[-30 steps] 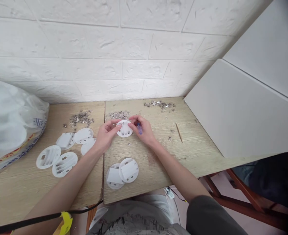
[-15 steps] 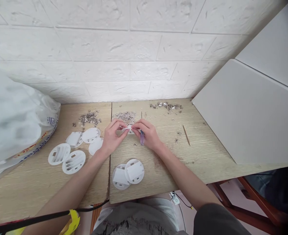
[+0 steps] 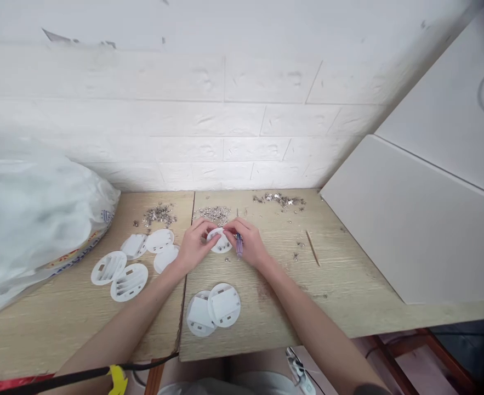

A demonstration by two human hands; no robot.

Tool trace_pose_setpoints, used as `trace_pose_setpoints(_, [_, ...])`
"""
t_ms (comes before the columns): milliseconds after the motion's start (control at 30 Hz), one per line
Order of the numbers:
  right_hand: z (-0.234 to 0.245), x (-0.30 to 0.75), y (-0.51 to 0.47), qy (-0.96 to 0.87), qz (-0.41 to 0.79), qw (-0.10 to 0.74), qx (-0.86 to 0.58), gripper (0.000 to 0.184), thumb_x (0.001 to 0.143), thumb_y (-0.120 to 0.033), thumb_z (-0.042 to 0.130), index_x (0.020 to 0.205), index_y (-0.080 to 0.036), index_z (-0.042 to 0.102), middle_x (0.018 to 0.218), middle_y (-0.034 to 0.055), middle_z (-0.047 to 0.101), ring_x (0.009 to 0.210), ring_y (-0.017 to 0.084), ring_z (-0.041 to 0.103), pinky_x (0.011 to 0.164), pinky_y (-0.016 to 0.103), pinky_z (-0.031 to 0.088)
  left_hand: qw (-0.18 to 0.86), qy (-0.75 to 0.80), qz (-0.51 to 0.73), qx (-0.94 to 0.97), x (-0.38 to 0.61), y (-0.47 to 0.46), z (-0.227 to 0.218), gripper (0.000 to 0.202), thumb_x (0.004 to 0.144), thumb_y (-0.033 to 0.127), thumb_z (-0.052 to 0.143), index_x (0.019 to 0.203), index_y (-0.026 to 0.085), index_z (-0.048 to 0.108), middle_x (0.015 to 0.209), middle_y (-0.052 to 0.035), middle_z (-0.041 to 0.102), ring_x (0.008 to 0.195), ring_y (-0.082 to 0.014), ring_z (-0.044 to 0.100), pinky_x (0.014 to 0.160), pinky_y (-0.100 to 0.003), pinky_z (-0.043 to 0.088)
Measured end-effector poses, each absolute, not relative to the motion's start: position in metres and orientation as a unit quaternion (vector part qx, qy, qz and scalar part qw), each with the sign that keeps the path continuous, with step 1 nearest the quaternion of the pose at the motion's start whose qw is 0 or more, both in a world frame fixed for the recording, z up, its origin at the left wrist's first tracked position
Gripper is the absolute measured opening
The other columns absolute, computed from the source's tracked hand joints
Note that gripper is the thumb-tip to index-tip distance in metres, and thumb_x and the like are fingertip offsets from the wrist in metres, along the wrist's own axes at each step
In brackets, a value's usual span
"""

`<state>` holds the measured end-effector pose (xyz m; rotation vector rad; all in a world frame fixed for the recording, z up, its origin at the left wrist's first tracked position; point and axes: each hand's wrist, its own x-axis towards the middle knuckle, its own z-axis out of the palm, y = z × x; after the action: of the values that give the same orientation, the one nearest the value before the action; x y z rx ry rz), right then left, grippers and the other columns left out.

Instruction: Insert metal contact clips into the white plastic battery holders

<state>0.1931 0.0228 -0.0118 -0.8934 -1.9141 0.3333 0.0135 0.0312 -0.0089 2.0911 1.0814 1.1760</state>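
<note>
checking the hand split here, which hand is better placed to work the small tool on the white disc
Right, probably: the right hand already holds the purple tool beside the white disc, while the left hand grips the disc's other edge.

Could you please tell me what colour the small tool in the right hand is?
Purple-blue, translucent-looking tool, gripped in the right hand; seen in the head view.

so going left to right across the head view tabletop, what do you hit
plastic bag → group of white round covers → left hand → white disc in both hands → right hand → wooden stick → white panel
</note>
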Motion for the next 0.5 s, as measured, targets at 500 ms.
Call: trace_pose_setpoints(500, [-0.0126, 0.1966, 0.0193, -0.791, 0.115, 0.454, -0.394, 0.016, 0.090, -0.021, 0.048, 0.086, -0.018, 0.062, 0.082, 0.0046, 0.063, 0.072, 0.015, 0.058, 0.066, 0.027, 0.044, 0.234, 0.483, 0.373, 0.756, 0.0142, 0.0248, -0.0035, 0.009, 0.071, 0.016, 0.054, 0.077, 0.015, 0.061, 0.077, -0.0025, 0.060, 0.075, -0.0168, 0.056, 0.069, -0.029, 0.043])
